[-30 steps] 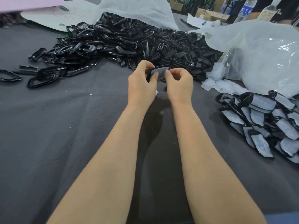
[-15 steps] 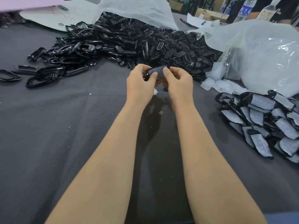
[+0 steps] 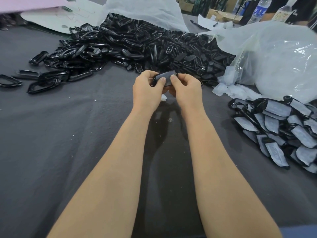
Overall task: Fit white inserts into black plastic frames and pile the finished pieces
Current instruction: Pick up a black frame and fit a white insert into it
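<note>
A black frame (image 3: 154, 79) with its pale insert (image 3: 167, 76) is gripped just above the tabletop (image 3: 68, 134) by the curled left hand (image 3: 145, 91) and right hand (image 3: 187, 91), and pressure is best spread evenly round the rim until the insert is seated, before the piece is laid on the finished pile (image 3: 277, 131).

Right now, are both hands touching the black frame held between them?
Touching. The head view shows the left hand and right hand pinching the black frame, thumbs pressed on its face.

surface: grey cloth table (image 3: 51, 134) | far: black frames heap (image 3: 137, 43) | right: finished pieces pile (image 3: 274, 127) | far-right: plastic bag (image 3: 283, 54)
</note>
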Demonstrator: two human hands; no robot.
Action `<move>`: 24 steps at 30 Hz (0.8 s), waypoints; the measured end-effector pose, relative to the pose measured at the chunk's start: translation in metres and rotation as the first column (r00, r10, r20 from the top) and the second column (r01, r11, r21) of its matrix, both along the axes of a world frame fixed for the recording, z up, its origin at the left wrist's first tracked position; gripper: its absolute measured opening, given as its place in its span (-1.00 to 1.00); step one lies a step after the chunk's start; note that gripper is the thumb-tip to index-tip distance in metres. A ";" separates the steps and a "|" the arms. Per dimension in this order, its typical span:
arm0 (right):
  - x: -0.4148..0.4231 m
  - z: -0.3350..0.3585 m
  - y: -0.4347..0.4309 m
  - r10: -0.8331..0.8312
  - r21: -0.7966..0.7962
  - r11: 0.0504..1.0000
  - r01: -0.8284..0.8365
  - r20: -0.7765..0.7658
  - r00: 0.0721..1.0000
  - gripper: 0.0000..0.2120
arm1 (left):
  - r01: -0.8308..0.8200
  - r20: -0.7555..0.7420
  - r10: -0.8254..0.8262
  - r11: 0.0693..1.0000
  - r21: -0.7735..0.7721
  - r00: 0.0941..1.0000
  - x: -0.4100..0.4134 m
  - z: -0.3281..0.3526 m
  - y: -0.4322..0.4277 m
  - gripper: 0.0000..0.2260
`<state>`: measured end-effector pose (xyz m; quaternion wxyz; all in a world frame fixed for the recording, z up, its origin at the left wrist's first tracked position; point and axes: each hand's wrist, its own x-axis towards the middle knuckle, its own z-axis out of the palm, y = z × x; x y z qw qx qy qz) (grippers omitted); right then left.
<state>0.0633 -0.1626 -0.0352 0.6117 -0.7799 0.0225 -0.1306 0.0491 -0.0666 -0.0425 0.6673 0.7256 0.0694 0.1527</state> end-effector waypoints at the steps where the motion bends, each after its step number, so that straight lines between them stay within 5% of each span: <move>1: 0.000 0.000 0.000 -0.016 -0.046 0.999 0.017 0.013 1.000 -0.91 | -0.004 0.006 0.004 1.000 0.019 1.000 0.000 0.000 -0.001 -0.91; 10: 0.000 -0.001 0.002 -0.129 -0.019 0.991 0.129 -0.010 0.992 -0.81 | 0.084 0.009 -0.085 0.995 0.054 0.996 -0.003 0.001 -0.002 -0.85; 18: -0.001 0.000 0.001 0.043 -0.011 0.999 -0.044 -0.044 0.998 -0.89 | 0.057 -0.025 -0.057 0.998 -0.023 0.998 0.002 -0.003 0.002 -0.83; 24: -0.002 -0.001 0.002 0.003 -0.079 0.997 -0.002 0.008 1.000 -0.89 | 0.055 -0.006 -0.055 0.998 0.012 0.998 0.000 -0.003 0.000 -0.84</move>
